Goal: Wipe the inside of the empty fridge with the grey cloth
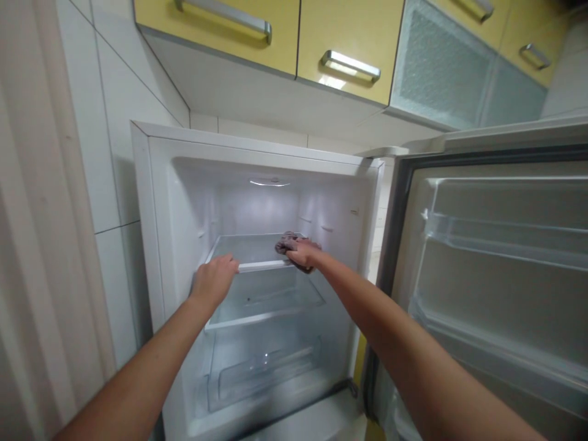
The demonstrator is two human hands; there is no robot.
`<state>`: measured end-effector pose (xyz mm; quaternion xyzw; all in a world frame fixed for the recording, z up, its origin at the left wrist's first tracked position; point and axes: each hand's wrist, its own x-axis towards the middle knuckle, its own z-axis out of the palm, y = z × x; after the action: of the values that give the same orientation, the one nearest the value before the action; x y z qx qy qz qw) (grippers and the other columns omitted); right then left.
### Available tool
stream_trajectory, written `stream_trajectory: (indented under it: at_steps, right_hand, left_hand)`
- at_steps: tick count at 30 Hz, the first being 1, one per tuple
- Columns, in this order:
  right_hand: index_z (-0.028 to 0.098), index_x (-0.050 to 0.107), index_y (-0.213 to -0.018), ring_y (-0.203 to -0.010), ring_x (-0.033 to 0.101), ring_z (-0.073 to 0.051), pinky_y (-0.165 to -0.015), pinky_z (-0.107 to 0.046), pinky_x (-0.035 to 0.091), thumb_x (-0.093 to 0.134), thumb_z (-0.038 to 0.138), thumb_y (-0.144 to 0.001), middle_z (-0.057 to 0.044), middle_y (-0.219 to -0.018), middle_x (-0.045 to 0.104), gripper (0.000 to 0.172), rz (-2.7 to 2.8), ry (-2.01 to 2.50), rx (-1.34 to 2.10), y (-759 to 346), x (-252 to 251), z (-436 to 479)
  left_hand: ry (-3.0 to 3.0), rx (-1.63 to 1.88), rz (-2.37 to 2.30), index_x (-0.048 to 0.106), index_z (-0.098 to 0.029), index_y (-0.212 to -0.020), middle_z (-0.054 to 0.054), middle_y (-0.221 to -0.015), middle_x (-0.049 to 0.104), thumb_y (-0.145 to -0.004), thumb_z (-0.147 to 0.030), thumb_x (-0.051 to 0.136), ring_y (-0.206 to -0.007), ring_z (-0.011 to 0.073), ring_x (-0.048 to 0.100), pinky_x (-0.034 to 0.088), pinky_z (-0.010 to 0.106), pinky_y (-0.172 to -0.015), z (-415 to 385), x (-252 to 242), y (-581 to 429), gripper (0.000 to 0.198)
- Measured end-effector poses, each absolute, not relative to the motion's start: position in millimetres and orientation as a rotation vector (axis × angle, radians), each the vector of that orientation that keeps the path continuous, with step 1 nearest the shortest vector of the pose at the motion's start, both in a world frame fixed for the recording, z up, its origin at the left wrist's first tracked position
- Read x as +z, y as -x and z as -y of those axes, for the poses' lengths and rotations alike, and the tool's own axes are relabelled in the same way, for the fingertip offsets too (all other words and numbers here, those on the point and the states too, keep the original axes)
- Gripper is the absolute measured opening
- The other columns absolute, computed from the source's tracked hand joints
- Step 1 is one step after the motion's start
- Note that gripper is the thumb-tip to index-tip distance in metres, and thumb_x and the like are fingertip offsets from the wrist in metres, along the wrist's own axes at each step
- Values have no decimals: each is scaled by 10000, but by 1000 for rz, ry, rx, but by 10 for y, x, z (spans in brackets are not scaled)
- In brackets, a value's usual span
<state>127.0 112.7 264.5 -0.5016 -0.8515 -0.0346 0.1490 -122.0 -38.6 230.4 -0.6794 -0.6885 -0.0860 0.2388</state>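
Inside the fridge (257, 150), my right hand (304, 252) grips a bunched, greyish-purple cloth (287, 242) against the right part of the upper glass shelf (252, 248). Part of the cloth hangs below the hand, over the shelf's front edge. My left hand (217, 278) is closed around the left end of that shelf's white front edge (263, 266), with its fingertips hidden behind the trim.
A second glass shelf (257, 320) lies below, with a clear drawer (266, 373) at the bottom. The fridge door (496, 288) stands wide on the right, fitted with clear racks (505, 242). Yellow cabinets (349, 37) hang overhead; a tiled wall (114, 141) rises close on the left.
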Motion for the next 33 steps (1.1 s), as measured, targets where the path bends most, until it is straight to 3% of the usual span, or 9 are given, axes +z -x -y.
stream_trajectory:
  at_steps: [4, 9, 11, 14, 18, 21, 24, 30, 33]
  right_hand:
    - [232, 526, -1588, -1458, 454, -450, -1147, -589, 416, 548, 520, -1005, -212, -1550, 548, 651, 2331, 1573, -197, -1529, 2576, -1011]
    - [322, 547, -1569, -1340, 565, -359, -1095, -469, 474, 632, 468, -959, -127, -1531, 577, 633, 2489, 1375, -352, -1343, 2581, -726]
    - [310, 589, -1528, -1288, 589, -323, -1059, -423, 480, 646, 369, -949, -123, -1476, 611, 585, 2667, 1203, -541, -1363, 2732, -588]
    - [259, 731, -1307, -1274, 556, -321, -1059, -449, 444, 550, 264, -1003, -144, -1374, 647, 354, 2766, 979, -987, -1546, 3148, -398]
    - [202, 741, -1259, -1328, 471, -331, -1128, -493, 369, 438, 199, -1033, -169, -1400, 631, 378, 2491, 1027, -1330, -1916, 3744, -269]
    - [172, 733, -1309, -1313, 466, -391, -1138, -559, 352, 620, 227, -908, -208, -1426, 615, 420, 2267, 1342, -1348, -2111, 3858, -258]
    - [177, 772, -1233, -1313, 471, -430, -1147, -621, 323, 692, 268, -853, -214, -1413, 627, 399, 2335, 1426, -1313, -2145, 3617, -252]
    - [181, 783, -1184, -1298, 497, -411, -1086, -614, 375, 590, 191, -933, -198, -1443, 606, 317, 2546, 1383, -1212, -2120, 3165, -79]
    - [167, 690, -1369, -1302, 486, -374, -1081, -571, 395, 421, 147, -1017, -225, -1468, 569, 443, 2288, 1334, -1282, -2192, 3326, 82]
  left_hand:
    - [1874, -219, 1885, 752, -172, -1124, 147, -1123, 712, -1058, -175, 381, -1099, 336, 728, 579, 414, -819, 390, 2327, 1185, 378]
    - [1885, -197, 1888, 759, -164, -1126, 161, -1115, 722, -1023, -111, 349, -1075, 329, 742, 584, 418, -840, 416, 2366, 1128, 426]
    - [1887, -198, 1889, 758, -149, -1128, 170, -1124, 725, -1020, -104, 335, -1087, 338, 742, 586, 426, -849, 434, 2380, 1117, 438]
    - [1891, -209, 1888, 753, -128, -1127, 182, -1137, 723, -1026, -107, 314, -1098, 352, 738, 587, 435, -850, 463, 2385, 1113, 451]
    - [1900, -245, 1891, 752, -133, -1118, 184, -1146, 724, -1026, -128, 331, -1086, 347, 733, 586, 427, -847, 486, 2370, 1122, 431]
    - [1905, -285, 1887, 750, -127, -1116, 200, -1161, 720, -1032, -149, 336, -1081, 359, 723, 586, 446, -844, 498, 2358, 1130, 423]
    - [1903, -318, 1887, 755, -124, -1109, 209, -1151, 721, -1034, -163, 354, -1068, 371, 721, 582, 453, -831, 507, 2352, 1131, 410]
    - [1900, -324, 1879, 757, -132, -1117, 207, -1163, 723, -1031, -155, 343, -1091, 372, 724, 583, 438, -830, 494, 2347, 1139, 424]
    - [1912, -316, 1879, 754, -123, -1111, 205, -1148, 726, -1027, -137, 319, -1091, 377, 729, 580, 438, -825, 476, 2347, 1143, 444]
